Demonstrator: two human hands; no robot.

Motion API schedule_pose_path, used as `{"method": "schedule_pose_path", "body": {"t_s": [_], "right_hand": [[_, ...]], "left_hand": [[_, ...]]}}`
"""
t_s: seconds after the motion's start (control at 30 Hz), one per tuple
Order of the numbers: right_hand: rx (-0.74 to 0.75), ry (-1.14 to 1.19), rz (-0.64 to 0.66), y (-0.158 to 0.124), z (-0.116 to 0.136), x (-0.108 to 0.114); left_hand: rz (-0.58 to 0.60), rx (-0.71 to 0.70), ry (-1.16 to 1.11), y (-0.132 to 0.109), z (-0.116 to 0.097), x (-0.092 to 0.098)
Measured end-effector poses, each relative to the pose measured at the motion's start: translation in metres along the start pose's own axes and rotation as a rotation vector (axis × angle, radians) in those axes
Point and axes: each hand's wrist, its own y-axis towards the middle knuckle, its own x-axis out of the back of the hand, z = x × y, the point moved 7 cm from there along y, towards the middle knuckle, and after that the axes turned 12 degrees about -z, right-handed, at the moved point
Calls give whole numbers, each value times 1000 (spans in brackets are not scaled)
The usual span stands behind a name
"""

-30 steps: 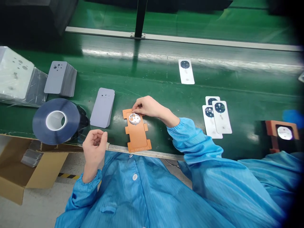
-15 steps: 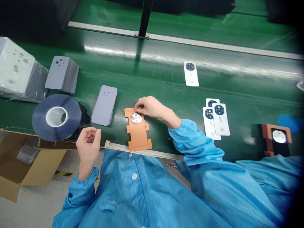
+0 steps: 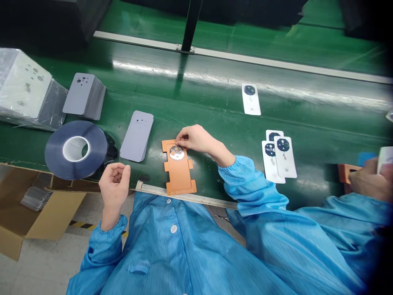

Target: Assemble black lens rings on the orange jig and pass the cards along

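Observation:
In front of me on the green work surface lies an orange fixture (image 3: 180, 176), flat, with notched sides. A round silvery disc (image 3: 177, 153) with holes shows at its upper end. My right hand (image 3: 198, 138) rests there, fingertips pinched together at the disc's upper edge; whatever they hold is too small to make out. Off to the left, my left hand (image 3: 114, 181) hovers by the table's front edge, fingers curled in and nothing visible in them. A short stack of grey phone-shaped sheets (image 3: 136, 137) lies between my hands, farther back.
A large film roll (image 3: 54, 153), a taller grey stack (image 3: 79, 96) and plastic-wrapped white panels (image 3: 26, 88) occupy the left. White cards with dark circles (image 3: 286, 159) overlap at right; another card (image 3: 251, 104) lies behind. A co-worker's hand (image 3: 370, 180) is at another orange fixture (image 3: 344, 174).
A co-worker's hands have come in at the far right with a white panel, covering much of the fixture there. The view has shifted slightly. My two hands keep nearly the same pose.

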Motion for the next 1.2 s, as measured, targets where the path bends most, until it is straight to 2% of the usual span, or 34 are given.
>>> {"method": "schedule_pose_path", "body": {"t_s": [0.13, 0.27, 0.33, 0.47, 0.63, 0.7, 0.77, 0.87, 0.97, 1.03, 1.07, 1.2], "right_hand": [[-36, 53, -11, -1, 0, 3], [-73, 131, -70, -4, 2, 6], [-87, 185, -96, -6, 3, 5], [-115, 259, -158, -10, 3, 5], [-161, 348, -196, -14, 6, 4], [-197, 454, -191, -16, 10, 1], [-228, 638, -181, -18, 16, -2], [-208, 930, -175, -21, 28, -1], [-160, 1007, -184, -28, 33, 8], [-134, 937, -199, -35, 31, 14], [-120, 887, -207, -40, 29, 16], [-94, 713, -224, -58, 17, 17]], "left_hand": [[-22, -75, 70, 7, -3, -4], [-79, -236, 364, 20, -10, -14], [-79, -234, 450, 26, -7, -18], [-58, -79, 329, 35, 9, -18], [-167, 97, -48, 29, 5, 3], [-119, 139, -183, 18, -4, 0], [-14, 159, -262, 2, -15, -11], [217, 208, -292, -31, -20, -42], [423, 223, -254, -60, -13, -72], [461, 123, -166, -69, -8, -81], [438, 22, -98, -70, -7, -82], [258, -536, 117, -72, -22, -72]]}}
